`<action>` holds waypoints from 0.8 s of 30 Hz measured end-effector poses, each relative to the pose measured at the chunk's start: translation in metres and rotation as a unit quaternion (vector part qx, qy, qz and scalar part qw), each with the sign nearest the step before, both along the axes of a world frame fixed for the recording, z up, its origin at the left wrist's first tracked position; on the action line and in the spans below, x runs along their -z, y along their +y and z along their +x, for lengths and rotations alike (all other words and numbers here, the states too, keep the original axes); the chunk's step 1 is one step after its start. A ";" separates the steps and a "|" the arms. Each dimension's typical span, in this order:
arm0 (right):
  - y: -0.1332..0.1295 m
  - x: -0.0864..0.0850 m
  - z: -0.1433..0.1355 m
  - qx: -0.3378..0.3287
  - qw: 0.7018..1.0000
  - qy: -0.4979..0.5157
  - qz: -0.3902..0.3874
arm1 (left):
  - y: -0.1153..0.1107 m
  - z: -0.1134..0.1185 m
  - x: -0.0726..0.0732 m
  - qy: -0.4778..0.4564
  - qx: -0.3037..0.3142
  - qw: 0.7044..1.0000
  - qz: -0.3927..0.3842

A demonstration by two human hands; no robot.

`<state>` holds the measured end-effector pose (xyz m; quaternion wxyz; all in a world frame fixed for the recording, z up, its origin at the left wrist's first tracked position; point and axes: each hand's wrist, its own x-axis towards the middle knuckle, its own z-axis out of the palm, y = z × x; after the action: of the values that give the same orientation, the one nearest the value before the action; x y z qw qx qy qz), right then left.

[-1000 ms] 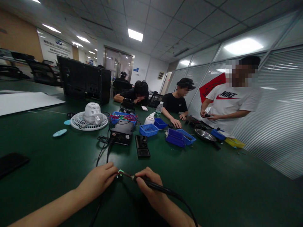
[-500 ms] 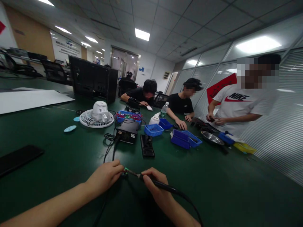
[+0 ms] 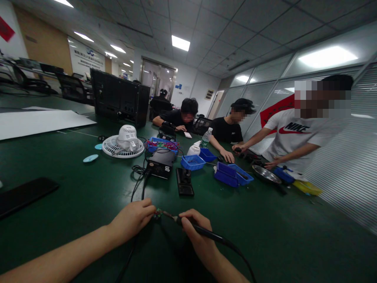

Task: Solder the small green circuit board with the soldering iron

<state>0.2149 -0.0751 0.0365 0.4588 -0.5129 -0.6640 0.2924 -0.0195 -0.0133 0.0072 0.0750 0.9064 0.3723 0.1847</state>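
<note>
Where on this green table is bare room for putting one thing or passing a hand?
Bare green table shows right of the soldering iron and its cord, and between the black slab and left forearm. Crowded: around the power unit, fan, blue trays.

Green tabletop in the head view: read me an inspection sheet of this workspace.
Surface: dark green tabletop, small scraps near its right edge.
Job's things: small green circuit board; black-handled soldering iron, tip at it, contact unclear.
Clutter: white plastic fan part, blue plastic tray, flat black slab.
Hands: left hand pinched beside the board; right hand holding the iron.
Cables: black cable trailing from the iron; black cords looped beside the black box.
Surroundings: person in white shirt across the table.
</note>
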 end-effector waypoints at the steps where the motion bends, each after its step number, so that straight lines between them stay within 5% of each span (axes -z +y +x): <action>1: 0.000 -0.001 0.000 0.001 1.000 0.002 0.005 | 0.000 0.000 0.000 0.002 0.000 1.000 0.002; 24: -0.004 -0.005 -0.004 -0.004 1.000 0.006 0.000 | -0.001 -0.002 0.003 0.004 0.005 1.000 -0.015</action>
<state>0.2111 -0.0791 0.0412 0.4614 -0.5084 -0.6633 0.2976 -0.0211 -0.0140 0.0042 0.0878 0.9078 0.3709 0.1751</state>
